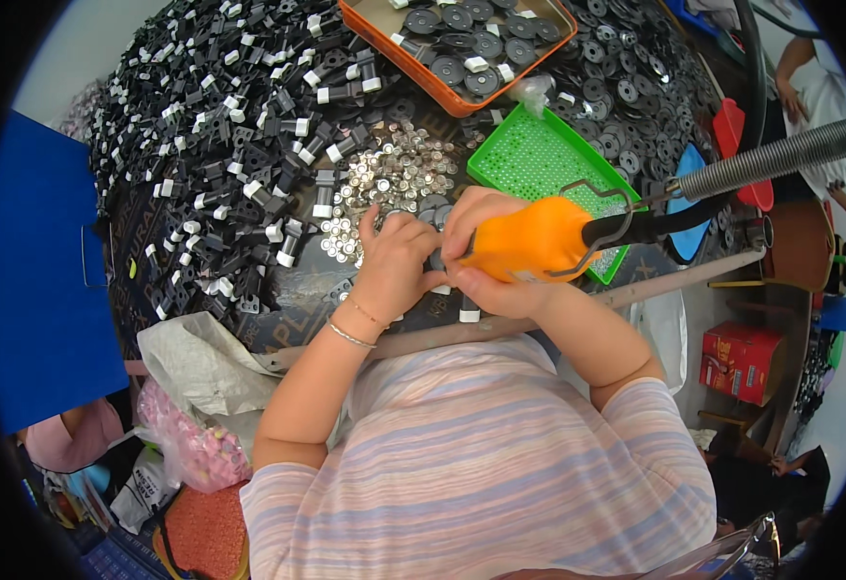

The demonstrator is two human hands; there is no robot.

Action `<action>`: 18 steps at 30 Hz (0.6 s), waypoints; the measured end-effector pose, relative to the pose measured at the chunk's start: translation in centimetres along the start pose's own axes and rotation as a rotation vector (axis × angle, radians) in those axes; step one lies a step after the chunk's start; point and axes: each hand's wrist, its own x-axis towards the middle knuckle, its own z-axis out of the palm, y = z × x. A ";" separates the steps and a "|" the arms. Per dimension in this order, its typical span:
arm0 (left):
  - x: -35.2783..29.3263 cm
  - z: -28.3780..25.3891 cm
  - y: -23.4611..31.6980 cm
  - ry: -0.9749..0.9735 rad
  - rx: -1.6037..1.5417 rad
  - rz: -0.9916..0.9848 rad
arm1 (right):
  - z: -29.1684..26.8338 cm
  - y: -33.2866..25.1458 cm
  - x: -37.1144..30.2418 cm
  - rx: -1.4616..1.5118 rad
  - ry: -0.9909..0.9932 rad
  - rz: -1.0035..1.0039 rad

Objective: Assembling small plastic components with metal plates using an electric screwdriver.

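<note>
My right hand [500,275] is wrapped round an orange electric screwdriver [534,242], which hangs from a coil spring [775,159]. Its tip is hidden under my hands. Close against it, my left hand [399,261] is closed, fingers bent and thumb pointing inward, on a small dark part [434,259] mostly covered by the fingers. Just below the hands, a black piece with a white end [469,311] lies at the table edge. Beyond my left fingers spreads a pile of small silver round metal pieces [399,169], with a few dark discs beside it.
Black parts with white ends [229,145] are heaped on the left. An orange tray [457,104] of black discs stands at the back, with more loose discs [626,92] to its right. A green perforated basket [529,145] sits nearer. A metal bar [674,282] edges the table.
</note>
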 end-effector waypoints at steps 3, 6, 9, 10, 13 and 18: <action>0.1 0.1 -0.1 0.008 0.005 0.011 | 0.2 0.3 -0.3 0.010 0.027 0.027; 0.0 0.0 0.0 0.027 0.002 0.023 | -0.3 0.2 0.1 -0.068 -0.003 -0.044; -0.1 0.0 -0.1 0.018 0.002 0.010 | -0.7 -0.3 0.0 0.041 0.005 0.049; -0.1 -0.2 0.0 0.003 -0.005 0.015 | -0.8 0.0 -0.1 0.067 0.027 0.051; 0.0 -0.6 0.4 -0.031 -0.026 -0.008 | -0.9 0.1 -0.1 0.113 0.075 0.005; -0.2 -1.5 1.2 0.000 -0.120 -0.097 | -1.1 0.1 -0.1 0.142 0.124 -0.009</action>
